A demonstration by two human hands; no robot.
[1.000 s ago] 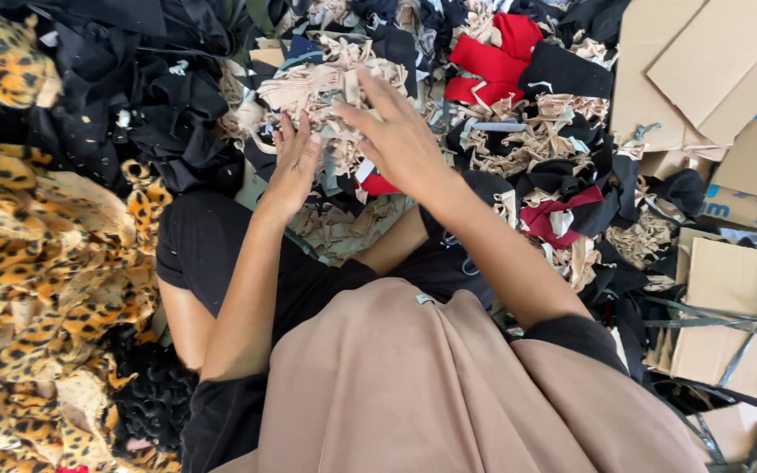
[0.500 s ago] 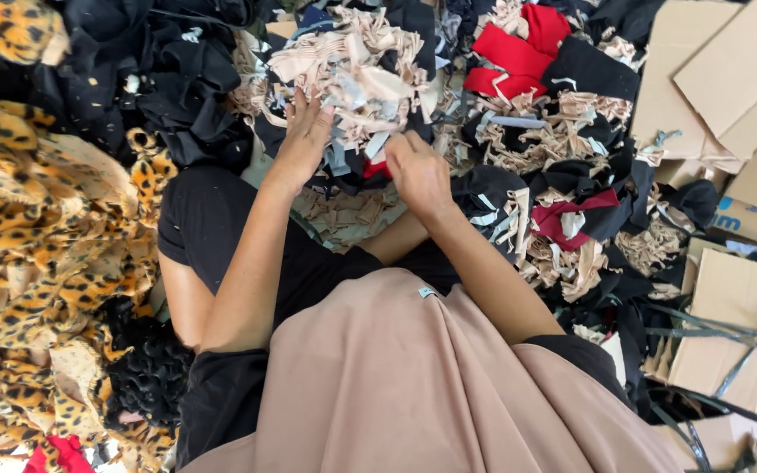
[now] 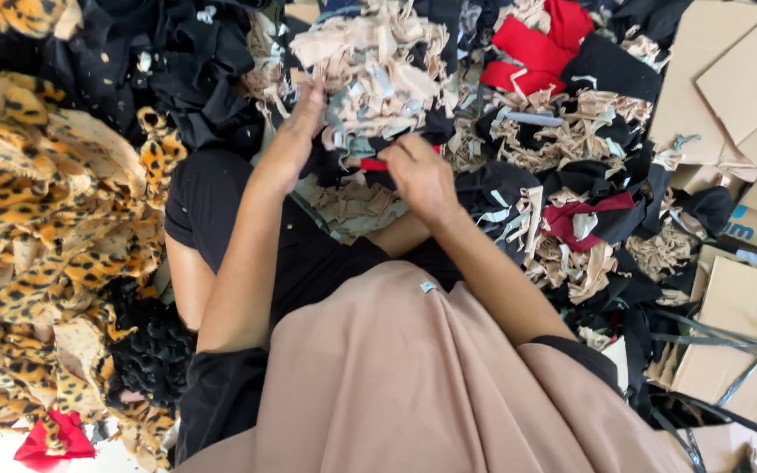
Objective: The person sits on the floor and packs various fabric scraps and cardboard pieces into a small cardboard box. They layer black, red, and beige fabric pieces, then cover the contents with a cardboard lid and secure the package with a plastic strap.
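Both hands have dropped into the scraps: left hand (image 3: 295,140) grips beige cuttings (image 3: 370,66), right hand (image 3: 420,175) pinches a red strip (image 3: 373,164).

We see a heap of beige fabric scraps (image 3: 377,61): thin strips and torn pieces, crumpled, piled loosely with a few pale grey bits mixed in, lying at the top centre of the view among black offcuts. Just below it sits a black scrap (image 3: 330,162), limp and bunched. Beside that, a narrow red strip (image 3: 373,164) lies roughly level, only a short length visible, the rest hidden.
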